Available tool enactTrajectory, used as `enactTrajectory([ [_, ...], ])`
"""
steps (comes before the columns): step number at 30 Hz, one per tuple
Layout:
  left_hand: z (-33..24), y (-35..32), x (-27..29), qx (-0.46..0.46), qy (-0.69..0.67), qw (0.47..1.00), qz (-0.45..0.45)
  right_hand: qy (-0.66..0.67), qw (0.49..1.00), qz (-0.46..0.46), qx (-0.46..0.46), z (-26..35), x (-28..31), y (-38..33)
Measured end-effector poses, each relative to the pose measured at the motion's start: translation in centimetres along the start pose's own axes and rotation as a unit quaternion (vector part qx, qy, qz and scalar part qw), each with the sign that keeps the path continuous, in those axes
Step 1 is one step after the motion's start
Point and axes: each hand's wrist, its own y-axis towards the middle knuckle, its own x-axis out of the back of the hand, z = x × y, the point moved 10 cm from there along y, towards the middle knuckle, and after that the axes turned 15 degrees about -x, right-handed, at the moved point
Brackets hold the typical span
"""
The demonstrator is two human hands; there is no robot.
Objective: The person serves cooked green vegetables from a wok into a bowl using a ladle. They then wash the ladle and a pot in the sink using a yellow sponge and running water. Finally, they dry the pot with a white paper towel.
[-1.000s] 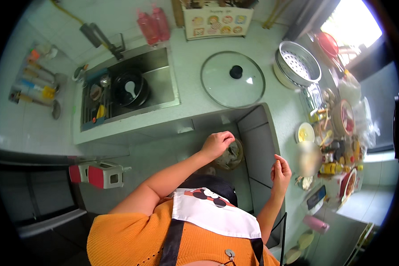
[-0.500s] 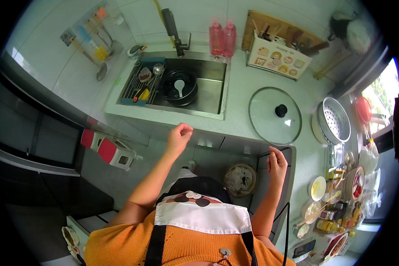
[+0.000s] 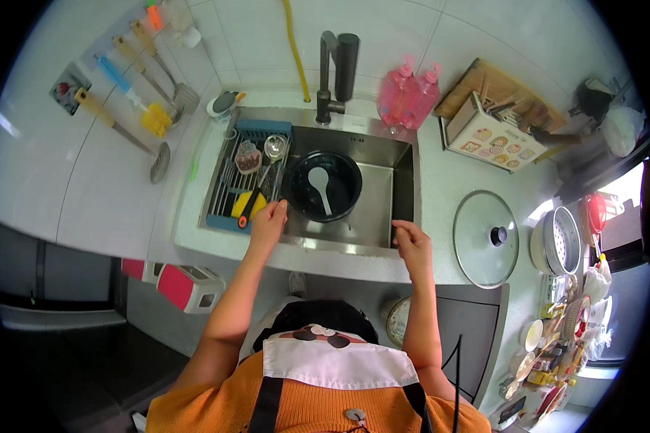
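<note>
My left hand (image 3: 269,222) is over the front edge of the sink (image 3: 374,249), fingers curled in, with nothing visible in them. Its fingertips are close to the rim of a black pot (image 3: 345,173); whether they touch it I cannot tell. A pale rice paddle (image 3: 318,179) lies inside the pot. Just left of that hand, a tool with a black and orange handle (image 3: 247,211) rests on a yellow item in the blue drying rack (image 3: 227,221). My right hand (image 3: 413,244) hovers by the sink's front right corner, fingers bent together, seemingly holding nothing.
A glass lid (image 3: 477,249) lies on the counter to the right. Behind the sink stand a dark faucet (image 3: 325,90) and pink pump bottles (image 3: 399,94). A utensil holder (image 3: 487,137) is at the back right. Stacked colanders (image 3: 556,242) and several bowls line the right side.
I have come closer to the sink. Both hands have moved forward from in front of the counter to the sink's front edge, the left nearing the pot.
</note>
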Motion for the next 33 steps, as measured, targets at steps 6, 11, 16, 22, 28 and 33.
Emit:
enactTrajectory([
  [6,3.1,6.6,3.1,-0.044,0.078,0.995,0.035,-0.083,0.996,-0.019,0.036,4.2,-8.1,8.8],
  [11,4.3,9.2,3.2,-0.033,0.054,0.997,0.040,-0.106,0.990,-0.064,0.067,7.0,-10.0,15.5],
  [16,6.2,9.6,3.9,0.023,-0.005,0.999,0.029,-0.222,0.951,-0.135,0.166,11.4,-11.9,20.3],
  [22,6.9,10.5,4.6,0.008,-0.007,1.000,-0.003,-0.404,0.870,-0.186,0.211,13.9,-14.4,23.8],
  [28,6.6,11.1,4.3,-0.085,0.058,0.994,-0.045,-0.464,0.820,-0.185,0.280,14.9,-15.7,26.9],
  [33,8.5,11.1,4.1,-0.005,-0.020,0.998,-0.055,-0.469,0.756,-0.182,0.419,19.0,-17.7,25.5],
])
